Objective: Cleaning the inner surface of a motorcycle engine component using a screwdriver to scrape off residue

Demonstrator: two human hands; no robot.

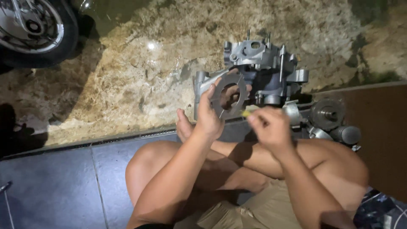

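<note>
The left hand (208, 121) holds a flat metal ring (229, 96) upright by its lower left edge, fingers pinched on the rim, its open centre facing the camera. The ring sits just in front of the grey engine casing (263, 70) on the floor (127, 85). The right hand (271, 129) is just right of and below the ring, fingers pressed together around a small yellowish object (247, 111), whose tip points toward the ring's lower edge.
</note>
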